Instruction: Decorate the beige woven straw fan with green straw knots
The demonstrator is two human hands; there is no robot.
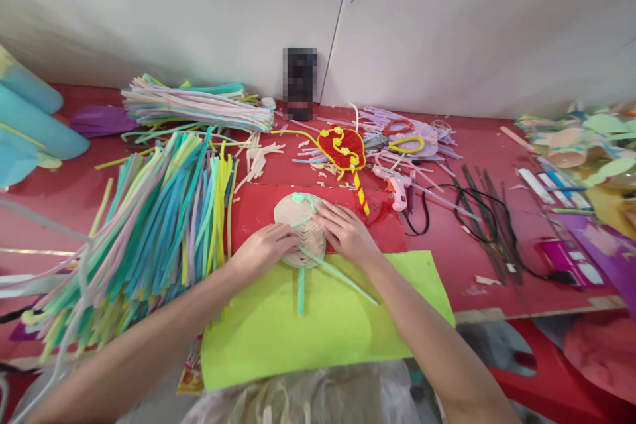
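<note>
In the head view, a cream round disc [311, 237] is steadied flat between 2 bare hands, above the meeting of a red sheet and a lime-green sheet [318, 344]. By the left hand [268, 248] the disc's left side is touched; its fingers are loosely curled, and whether anything is pinched beneath them cannot be told. The right hand [350, 233] is laid over the upper right side, its fingers nearly straight and slightly parted; a grip on the mint-green strand [348, 278] cannot be made out. The disc is probably pinned from 2 sides so that the strand can be arranged without slipping. The strand's loose end is left trailing under the right wrist, and a mint-green stem [301, 293] is pointed towards the body.

A red disc with yellow trim [342, 149] is set just beyond, perhaps as a pattern to be glanced at. A pink glue gun [399, 192] and scissors [407, 144] (the latter partly on lilac scraps) are placed to the right, presumably within easy reach. A large heap of coloured stems [163, 218] is piled on the left, with a paler bundle [199, 106] laid behind it.

As for containers, a magenta box [571, 262] is seen at the far right; its contents cannot be told.
</note>
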